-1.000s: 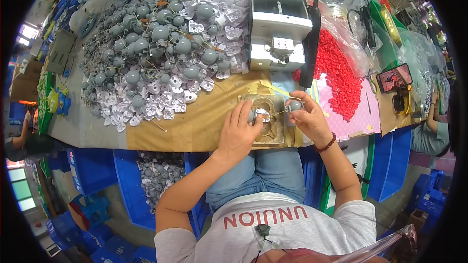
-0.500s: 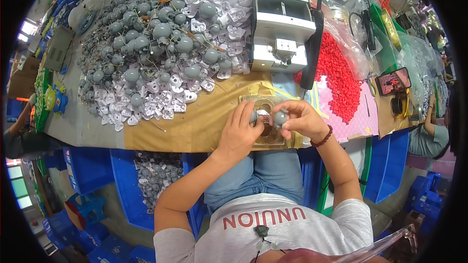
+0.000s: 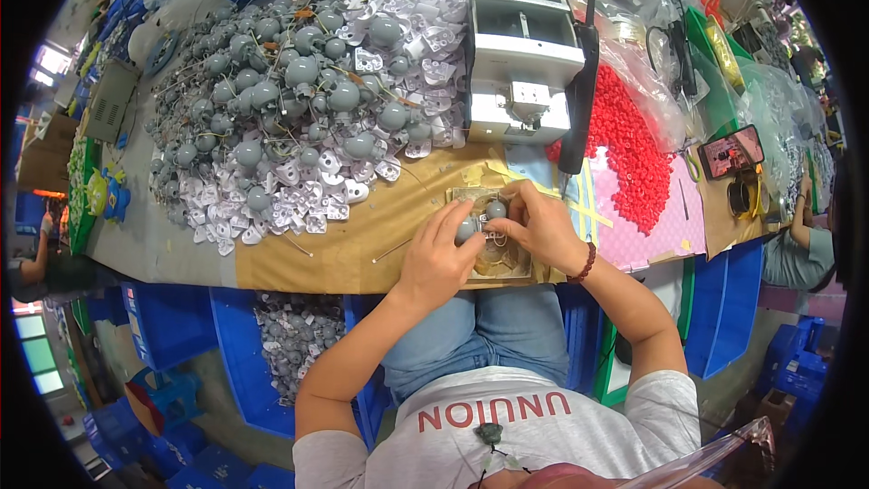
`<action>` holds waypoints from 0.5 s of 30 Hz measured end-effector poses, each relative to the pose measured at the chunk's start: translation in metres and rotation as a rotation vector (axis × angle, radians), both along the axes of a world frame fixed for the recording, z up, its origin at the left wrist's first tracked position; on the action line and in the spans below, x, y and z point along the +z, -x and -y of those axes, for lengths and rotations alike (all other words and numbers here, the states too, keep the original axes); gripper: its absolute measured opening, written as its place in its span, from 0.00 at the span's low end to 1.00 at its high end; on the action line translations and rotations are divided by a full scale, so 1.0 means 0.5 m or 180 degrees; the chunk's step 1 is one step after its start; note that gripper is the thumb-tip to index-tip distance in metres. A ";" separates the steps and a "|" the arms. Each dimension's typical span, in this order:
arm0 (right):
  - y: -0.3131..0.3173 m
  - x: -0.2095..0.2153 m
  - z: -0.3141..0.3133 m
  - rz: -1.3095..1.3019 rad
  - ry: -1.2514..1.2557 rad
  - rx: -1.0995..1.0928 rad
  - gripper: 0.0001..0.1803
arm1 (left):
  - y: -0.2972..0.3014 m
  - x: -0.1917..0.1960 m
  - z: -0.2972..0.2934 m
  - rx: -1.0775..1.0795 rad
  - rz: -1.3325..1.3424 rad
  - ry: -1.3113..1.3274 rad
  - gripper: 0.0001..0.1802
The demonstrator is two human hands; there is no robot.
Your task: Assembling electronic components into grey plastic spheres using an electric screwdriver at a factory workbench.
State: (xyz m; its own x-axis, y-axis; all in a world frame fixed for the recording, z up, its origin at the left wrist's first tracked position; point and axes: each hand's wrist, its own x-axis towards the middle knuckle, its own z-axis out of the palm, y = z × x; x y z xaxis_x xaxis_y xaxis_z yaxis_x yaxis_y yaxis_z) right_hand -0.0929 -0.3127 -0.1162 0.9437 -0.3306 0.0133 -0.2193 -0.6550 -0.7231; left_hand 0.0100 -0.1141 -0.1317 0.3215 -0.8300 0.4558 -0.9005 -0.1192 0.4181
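Observation:
At the table's front edge, both hands work over a tan fixture block [image 3: 516,258] with a rounded recess. My left hand [image 3: 436,254] is closed round a grey ball-shaped part [image 3: 465,230], thumb and fingers on its left side. My right hand [image 3: 541,228] pinches at a smaller grey ball [image 3: 496,209] just right of and above it. A small white plastic piece and thin wire show between the two balls; the fingers partly hide how they join.
A large heap of grey ball parts [image 3: 344,96] and white plastic pieces [image 3: 326,204] covers the left. Behind the fixture stands a white machine [image 3: 525,54], with red small parts [image 3: 634,154] to its right. A phone [image 3: 731,152] lies further right. Blue bins [image 3: 249,371] sit below the table.
My right hand has moved left and slightly up, bringing its grey ball beside the part in my left hand. The left hand has stayed nearly in place.

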 end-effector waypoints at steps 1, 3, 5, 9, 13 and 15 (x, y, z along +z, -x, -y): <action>0.000 0.001 -0.002 0.0020 -0.0029 -0.0091 0.29 | -0.002 0.010 0.004 0.0027 -0.0055 0.0025 0.22; 0.004 -0.009 -0.002 0.0077 -0.0015 -0.0047 0.32 | 0.004 0.033 0.030 0.0289 -0.0147 -0.0047 0.25; 0.002 0.000 0.003 -0.0010 -0.0270 0.0078 0.33 | 0.008 0.040 0.046 0.0374 -0.0218 -0.0237 0.28; -0.002 0.006 0.070 0.1041 -0.0038 -0.0171 0.30 | 0.006 0.042 0.056 0.0236 -0.0199 -0.0609 0.30; -0.059 0.013 0.203 0.2146 0.1292 -0.1271 0.27 | 0.005 0.041 0.059 0.0217 -0.0140 -0.0512 0.28; -0.081 -0.031 0.262 0.1861 0.0388 -0.1419 0.27 | -0.001 0.029 0.066 0.0182 -0.0031 -0.0420 0.25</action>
State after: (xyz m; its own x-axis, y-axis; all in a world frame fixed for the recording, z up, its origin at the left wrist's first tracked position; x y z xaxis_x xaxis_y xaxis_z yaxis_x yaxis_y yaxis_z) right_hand -0.0524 -0.4438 -0.1316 0.5482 -0.6445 0.5330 -0.0848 -0.6768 -0.7312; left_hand 0.0104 -0.1470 -0.1174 0.3739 -0.8627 0.3406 -0.8867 -0.2247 0.4041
